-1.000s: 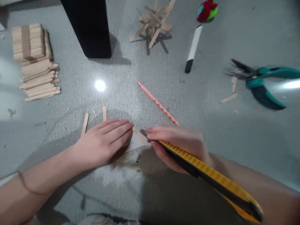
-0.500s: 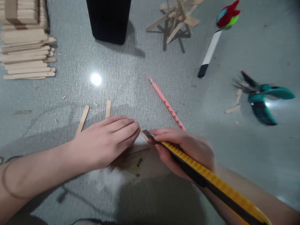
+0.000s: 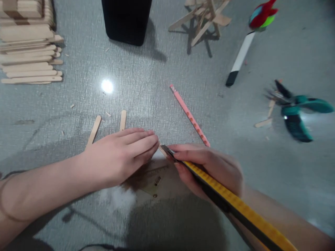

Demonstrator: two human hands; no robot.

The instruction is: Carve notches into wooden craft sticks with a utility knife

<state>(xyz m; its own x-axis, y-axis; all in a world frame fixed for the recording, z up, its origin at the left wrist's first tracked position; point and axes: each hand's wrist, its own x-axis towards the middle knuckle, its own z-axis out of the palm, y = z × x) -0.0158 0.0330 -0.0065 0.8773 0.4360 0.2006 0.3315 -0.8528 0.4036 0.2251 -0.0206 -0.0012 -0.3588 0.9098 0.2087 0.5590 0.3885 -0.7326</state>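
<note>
My right hand is closed around a long yellow and black utility knife. The knife's blade tip lies against a small wooden craft stick, of which just a short piece shows. Across from the blade, my left hand has its fingers curled together and pinches that stick; its fingertips are partly hidden. Beneath the hands lies a clear ruler-like piece with markings. Two more craft sticks, one slanted and one more upright, stick out from behind my left hand.
A pink pencil lies ahead of my right hand. Green-handled pliers rest at right, near stick scraps. Farther back are a white marker-like stick, a crossed-stick structure, a black container and stacked craft sticks.
The view has shifted slightly, so things on the table sit a little farther right. Both hands keep their grips, and the blade stays against the stick.
</note>
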